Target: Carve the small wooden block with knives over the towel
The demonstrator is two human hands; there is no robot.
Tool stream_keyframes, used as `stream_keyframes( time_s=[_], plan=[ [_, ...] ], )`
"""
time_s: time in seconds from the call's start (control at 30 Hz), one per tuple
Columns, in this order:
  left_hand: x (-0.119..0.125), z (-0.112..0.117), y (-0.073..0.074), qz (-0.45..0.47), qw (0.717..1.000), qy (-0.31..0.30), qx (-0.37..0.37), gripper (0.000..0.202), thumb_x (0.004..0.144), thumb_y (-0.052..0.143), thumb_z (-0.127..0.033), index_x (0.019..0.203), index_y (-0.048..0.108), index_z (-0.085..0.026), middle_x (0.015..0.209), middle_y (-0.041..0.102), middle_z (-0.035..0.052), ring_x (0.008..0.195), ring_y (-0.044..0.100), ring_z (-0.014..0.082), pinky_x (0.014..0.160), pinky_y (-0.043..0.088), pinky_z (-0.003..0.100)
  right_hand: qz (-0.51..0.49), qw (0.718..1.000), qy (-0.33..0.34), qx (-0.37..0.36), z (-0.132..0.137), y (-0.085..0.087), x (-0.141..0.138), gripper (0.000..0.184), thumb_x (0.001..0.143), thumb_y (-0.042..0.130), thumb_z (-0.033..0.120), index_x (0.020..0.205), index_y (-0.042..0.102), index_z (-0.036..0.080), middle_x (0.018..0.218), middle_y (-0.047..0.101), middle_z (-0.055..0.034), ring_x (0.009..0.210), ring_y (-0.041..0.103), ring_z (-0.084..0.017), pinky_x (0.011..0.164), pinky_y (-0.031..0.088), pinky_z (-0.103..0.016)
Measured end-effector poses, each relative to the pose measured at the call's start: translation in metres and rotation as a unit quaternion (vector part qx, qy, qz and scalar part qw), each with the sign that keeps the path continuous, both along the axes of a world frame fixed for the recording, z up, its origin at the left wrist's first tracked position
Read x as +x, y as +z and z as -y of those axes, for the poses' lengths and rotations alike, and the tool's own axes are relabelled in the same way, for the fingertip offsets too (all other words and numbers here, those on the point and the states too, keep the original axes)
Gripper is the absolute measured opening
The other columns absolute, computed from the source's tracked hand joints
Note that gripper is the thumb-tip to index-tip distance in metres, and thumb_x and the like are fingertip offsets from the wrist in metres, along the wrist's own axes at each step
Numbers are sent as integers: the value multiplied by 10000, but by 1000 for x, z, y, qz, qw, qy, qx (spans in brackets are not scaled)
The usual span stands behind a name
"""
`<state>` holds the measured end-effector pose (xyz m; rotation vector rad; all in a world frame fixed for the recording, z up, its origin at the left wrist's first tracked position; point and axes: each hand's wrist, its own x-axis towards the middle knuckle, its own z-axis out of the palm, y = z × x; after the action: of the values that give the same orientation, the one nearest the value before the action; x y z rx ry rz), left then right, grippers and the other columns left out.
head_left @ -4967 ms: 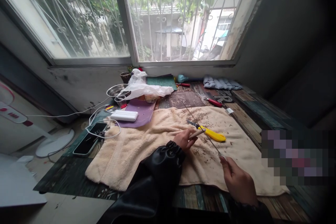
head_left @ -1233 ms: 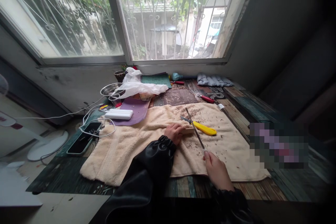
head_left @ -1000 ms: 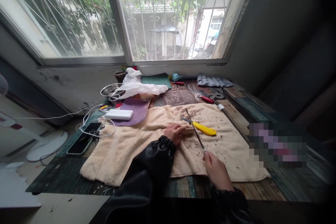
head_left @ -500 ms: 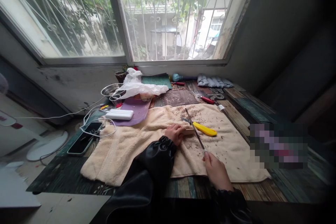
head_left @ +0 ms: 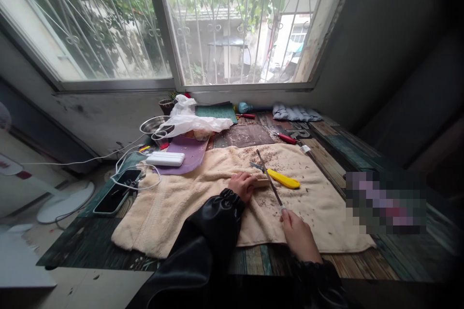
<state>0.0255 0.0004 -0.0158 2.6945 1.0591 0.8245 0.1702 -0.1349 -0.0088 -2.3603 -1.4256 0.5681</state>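
My left hand point(head_left: 242, 186) is closed on a small piece of wood point(head_left: 261, 183), pressing it down on a beige towel point(head_left: 195, 193). In my right hand point(head_left: 297, 235) is the handle of a long thin file point(head_left: 270, 178), its blade slanting away to the upper left. The blade crosses the right end of the wood; whether they touch is hard to tell. A yellow utility knife point(head_left: 283, 178) lies just beyond, its metal blade out to the left. Brown shavings are scattered on the towel around these things.
A phone point(head_left: 116, 192) with a white cable, a white power bank point(head_left: 165, 158) and a purple sheet point(head_left: 188, 152) lie to the left. Behind are a white plastic bag point(head_left: 197, 123), a metal bowl point(head_left: 154, 124) and a green mat point(head_left: 216, 112). A red-handled tool point(head_left: 287, 138) rests at back right.
The file and both hands are almost where they were; the file has shifted very slightly. Nothing has been picked up or let go.
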Motion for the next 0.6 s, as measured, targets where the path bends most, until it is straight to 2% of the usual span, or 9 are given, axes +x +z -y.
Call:
stream_keyframes(
  time_s=[0.6],
  plan=[
    [1,-1,-3,23,1000,-10,4,263,683,499,-203,939,546,-248,913,561,10,844,476,167,724,381,312,6,1000,1,1,0,-1,-1,377,791,204,348,688,534,198,669,605,-46,648,526,-147,541,302,-217]
  ],
)
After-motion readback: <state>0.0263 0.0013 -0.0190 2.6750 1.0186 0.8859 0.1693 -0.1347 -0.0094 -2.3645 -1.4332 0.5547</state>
